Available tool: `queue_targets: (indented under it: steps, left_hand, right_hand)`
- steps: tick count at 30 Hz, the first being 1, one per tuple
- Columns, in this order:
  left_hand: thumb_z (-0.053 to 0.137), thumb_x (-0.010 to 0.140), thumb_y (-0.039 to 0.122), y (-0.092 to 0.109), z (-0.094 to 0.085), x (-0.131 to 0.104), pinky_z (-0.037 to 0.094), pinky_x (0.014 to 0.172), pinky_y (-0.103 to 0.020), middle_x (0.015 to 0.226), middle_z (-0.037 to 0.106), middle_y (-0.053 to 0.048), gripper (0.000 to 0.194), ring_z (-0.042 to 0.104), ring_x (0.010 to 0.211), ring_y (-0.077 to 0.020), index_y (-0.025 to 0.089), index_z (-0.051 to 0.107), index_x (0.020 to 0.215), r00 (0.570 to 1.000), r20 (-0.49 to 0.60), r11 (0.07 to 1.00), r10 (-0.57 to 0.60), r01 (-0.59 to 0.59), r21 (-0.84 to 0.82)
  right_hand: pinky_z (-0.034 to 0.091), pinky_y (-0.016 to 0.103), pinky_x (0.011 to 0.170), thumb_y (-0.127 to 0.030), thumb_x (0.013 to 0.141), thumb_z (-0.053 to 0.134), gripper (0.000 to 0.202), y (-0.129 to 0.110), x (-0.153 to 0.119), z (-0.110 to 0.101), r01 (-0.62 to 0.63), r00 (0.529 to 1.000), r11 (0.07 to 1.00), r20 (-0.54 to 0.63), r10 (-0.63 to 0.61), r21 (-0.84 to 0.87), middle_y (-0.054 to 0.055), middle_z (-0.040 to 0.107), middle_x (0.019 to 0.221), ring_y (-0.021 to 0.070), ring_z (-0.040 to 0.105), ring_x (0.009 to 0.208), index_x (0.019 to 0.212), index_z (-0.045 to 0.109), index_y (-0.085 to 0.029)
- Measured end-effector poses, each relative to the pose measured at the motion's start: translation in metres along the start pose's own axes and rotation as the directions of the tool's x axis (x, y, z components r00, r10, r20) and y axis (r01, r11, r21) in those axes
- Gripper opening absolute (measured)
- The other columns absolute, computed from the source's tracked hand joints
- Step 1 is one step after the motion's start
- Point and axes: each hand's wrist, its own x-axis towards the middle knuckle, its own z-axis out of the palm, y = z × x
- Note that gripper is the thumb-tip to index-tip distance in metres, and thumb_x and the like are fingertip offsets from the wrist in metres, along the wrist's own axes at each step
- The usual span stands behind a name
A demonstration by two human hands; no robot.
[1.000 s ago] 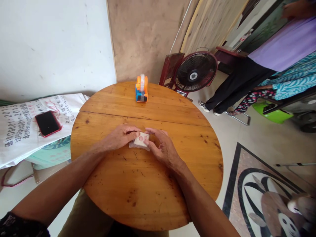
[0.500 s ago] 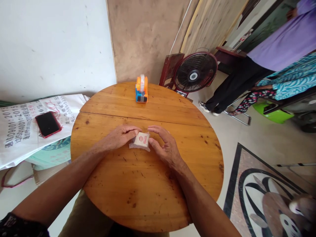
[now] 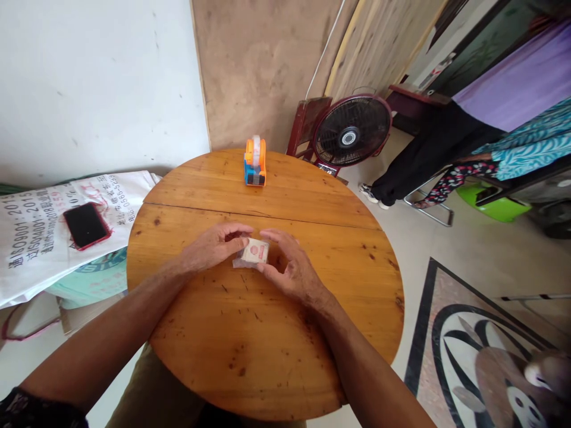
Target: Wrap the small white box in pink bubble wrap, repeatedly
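Both hands on small clear packet (image 3: 253, 253) mid-surface (image 3: 267, 333): left hand (image 3: 213, 245) fingers pinching packet's edge, right hand (image 3: 289, 268) fingers curled against it. Tape dispenser (image 3: 255, 161) beyond packet, untouched.

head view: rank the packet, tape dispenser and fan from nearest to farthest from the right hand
1. packet: touching the right hand, between both hands.
2. tape dispenser: at the table's far edge, beyond the hands.
3. fan: on the floor past the table, to the right.

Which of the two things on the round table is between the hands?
The small clear packet, pinched by left hand and right hand; the orange tape dispenser stands alone at the far edge.
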Motion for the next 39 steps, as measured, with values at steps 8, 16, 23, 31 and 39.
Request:
queue_targets:
  steps: [8, 16, 23, 31, 39]
  left_hand:
    - [0.062, 0.083, 0.043, 0.0067, 0.0011, -0.0017, 0.051, 0.085, -0.037, 0.114, 0.072, -0.010, 0.045, 0.066, 0.099, -0.0247, 0.014, 0.063, 0.118, 1.000, 0.013, 1.000, -0.021, 0.021, -0.008]
    - [0.061, 0.084, 0.038, 0.0042, 0.0011, -0.0018, 0.050, 0.081, -0.034, 0.108, 0.072, -0.007, 0.039, 0.066, 0.094, -0.0228, 0.016, 0.066, 0.116, 0.999, 0.045, 1.000, 0.005, -0.004, -0.008]
    - [0.058, 0.085, 0.035, 0.0072, 0.0020, -0.0032, 0.049, 0.079, -0.033, 0.110, 0.072, -0.008, 0.038, 0.065, 0.092, -0.0215, 0.015, 0.065, 0.116, 0.998, 0.062, 1.000, -0.010, 0.011, -0.022]
    - [0.060, 0.080, 0.039, 0.0029, 0.0012, -0.0006, 0.048, 0.079, -0.035, 0.114, 0.070, -0.010, 0.043, 0.064, 0.093, -0.0229, 0.014, 0.065, 0.115, 1.000, 0.009, 0.999, -0.028, 0.028, 0.046]
    - [0.060, 0.080, 0.037, 0.0030, -0.0001, 0.0014, 0.048, 0.082, -0.034, 0.108, 0.072, -0.007, 0.038, 0.065, 0.093, -0.0221, 0.015, 0.068, 0.110, 1.000, 0.008, 0.997, 0.013, -0.013, 0.072]
  right_hand:
    - [0.046, 0.046, 0.096, -0.027, 0.083, 0.066, 0.046, 0.0016, -0.0001, 0.0051, 0.010, 1.000, 1.000, -0.004, -0.010, -0.015, 0.009, 0.069, 0.122, 0.0264, 0.063, 0.110, 0.127, 0.054, -0.025]
    - [0.046, 0.045, 0.095, -0.033, 0.084, 0.068, 0.047, 0.0028, 0.0001, 0.0033, 0.007, 0.999, 1.000, 0.035, -0.007, 0.006, 0.009, 0.070, 0.119, 0.0265, 0.064, 0.108, 0.128, 0.055, -0.025]
    - [0.045, 0.045, 0.096, -0.036, 0.085, 0.068, 0.051, -0.0004, -0.0002, 0.0009, -0.019, 0.999, 1.000, 0.046, 0.019, 0.010, 0.008, 0.070, 0.119, 0.0269, 0.063, 0.109, 0.132, 0.053, -0.026]
    - [0.044, 0.046, 0.097, -0.035, 0.084, 0.068, 0.046, -0.0020, 0.0001, -0.0010, 0.030, 0.999, 0.999, -0.021, -0.031, -0.022, 0.009, 0.067, 0.125, 0.0277, 0.061, 0.115, 0.128, 0.054, -0.028]
    - [0.045, 0.044, 0.095, -0.026, 0.083, 0.068, 0.028, -0.0015, 0.0011, 0.0012, 0.086, 0.995, 0.996, -0.056, -0.087, -0.021, 0.008, 0.069, 0.119, 0.0245, 0.063, 0.111, 0.110, 0.062, -0.026]
